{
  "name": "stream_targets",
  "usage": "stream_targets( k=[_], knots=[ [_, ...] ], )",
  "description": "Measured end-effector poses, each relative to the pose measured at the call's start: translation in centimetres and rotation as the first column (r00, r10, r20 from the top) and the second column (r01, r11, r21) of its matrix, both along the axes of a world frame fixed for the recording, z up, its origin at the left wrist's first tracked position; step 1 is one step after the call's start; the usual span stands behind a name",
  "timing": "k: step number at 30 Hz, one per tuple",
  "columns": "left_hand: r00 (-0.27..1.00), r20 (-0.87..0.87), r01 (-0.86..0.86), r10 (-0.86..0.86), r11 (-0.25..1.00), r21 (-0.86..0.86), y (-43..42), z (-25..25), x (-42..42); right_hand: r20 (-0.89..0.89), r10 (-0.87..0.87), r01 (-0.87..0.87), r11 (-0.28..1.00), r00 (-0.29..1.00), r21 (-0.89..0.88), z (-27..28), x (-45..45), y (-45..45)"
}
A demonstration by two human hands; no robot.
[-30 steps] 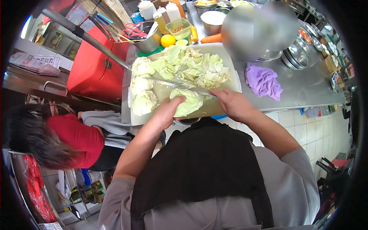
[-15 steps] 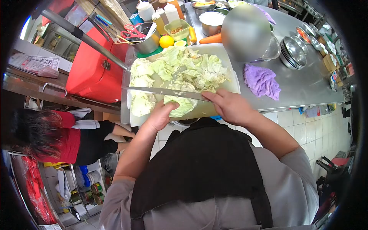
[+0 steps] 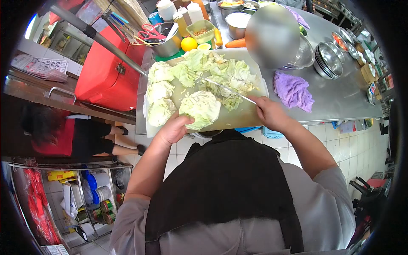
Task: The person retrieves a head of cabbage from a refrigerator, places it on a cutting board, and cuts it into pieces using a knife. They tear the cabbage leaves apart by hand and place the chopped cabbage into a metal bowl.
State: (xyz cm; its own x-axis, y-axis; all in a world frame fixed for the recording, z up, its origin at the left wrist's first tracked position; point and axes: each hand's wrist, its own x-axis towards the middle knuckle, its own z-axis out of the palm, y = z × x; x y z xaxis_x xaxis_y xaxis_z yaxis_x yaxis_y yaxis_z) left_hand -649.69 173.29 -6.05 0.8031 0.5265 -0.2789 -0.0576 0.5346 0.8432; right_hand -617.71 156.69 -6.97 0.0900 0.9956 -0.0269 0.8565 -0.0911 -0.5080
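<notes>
My left hand [image 3: 175, 128] grips the left edge of a pale green cabbage piece [image 3: 199, 109] near the front of the white cutting board [image 3: 170, 131]. In my right hand [image 3: 272, 113] is the handle of a long kitchen knife [image 3: 231, 91]. Its blade slants up and left over the loose cabbage leaves [image 3: 229, 76], its tip resting among or just above them; I cannot tell which. Several other cabbage pieces [image 3: 160, 90] stand in a column along the board's left side. Small shreds lie on the board.
A purple cloth [image 3: 293, 90] lies right of the board, below stacked metal bowls [image 3: 328, 61]. Behind the board are a carrot [image 3: 236, 43], an orange [image 3: 189, 44] and a utensil pot [image 3: 168, 42]. A red cooler [image 3: 108, 78] stands left; a person in red [image 3: 53, 136] is beyond.
My right hand has moved right, swinging the knife off the front cabbage piece toward the leaves behind. My left hand stays at that piece. The person at left has shifted and appears lower.
</notes>
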Motion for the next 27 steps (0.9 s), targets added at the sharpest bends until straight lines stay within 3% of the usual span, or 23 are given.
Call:
stream_targets(
  k=[6, 8, 9, 12, 17, 20, 23, 27],
  knots=[
    [0.996, -0.082, 0.019, -0.015, 0.998, 0.055, 0.1, -0.8, -0.1, -0.053, 0.052, -0.041, 0.98, 0.997, 0.196, 2.3, -1.5, -0.2],
    [0.988, -0.152, 0.002, 0.021, 0.989, 0.147, -0.1, -1.5, -0.2, -0.083, 0.066, -0.044, 0.971, 0.994, 0.237, 2.8, -1.9, -0.1],
    [0.976, -0.214, 0.092, -0.04, 0.967, 0.237, 0.1, -1.2, -0.2, -0.098, 0.074, -0.047, 0.966, 0.992, 0.255, 3.0, -2.1, 0.1],
    [0.957, -0.272, 0.183, -0.097, 0.933, 0.309, -0.6, -0.1, -0.2, -0.046, 0.085, -0.07, 0.964, 0.995, 0.256, 3.3, -1.9, -0.5],
    [0.931, -0.365, 0.206, -0.014, 0.844, 0.494, -2.0, 2.2, 1.3, 0.069, 0.19, -0.201, 0.94, 0.979, 0.276, 5.2, -3.5, -0.9],
    [0.888, -0.456, 0.317, -0.049, 0.784, 0.534, -1.5, 2.0, 1.6, 0.104, 0.231, -0.251, 0.93, 0.967, 0.27, 5.2, -4.4, -0.5],
    [0.848, -0.529, 0.331, 0.025, 0.754, 0.568, -1.4, 1.4, 1.6, 0.155, 0.227, -0.261, 0.93, 0.962, 0.258, 4.4, -4.3, -0.3],
    [0.891, -0.453, 0.275, -0.019, 0.817, 0.506, -1.3, 1.1, 1.7, 0.175, 0.187, -0.228, 0.94, 0.967, 0.253, 3.4, -3.4, -0.3]
  ],
)
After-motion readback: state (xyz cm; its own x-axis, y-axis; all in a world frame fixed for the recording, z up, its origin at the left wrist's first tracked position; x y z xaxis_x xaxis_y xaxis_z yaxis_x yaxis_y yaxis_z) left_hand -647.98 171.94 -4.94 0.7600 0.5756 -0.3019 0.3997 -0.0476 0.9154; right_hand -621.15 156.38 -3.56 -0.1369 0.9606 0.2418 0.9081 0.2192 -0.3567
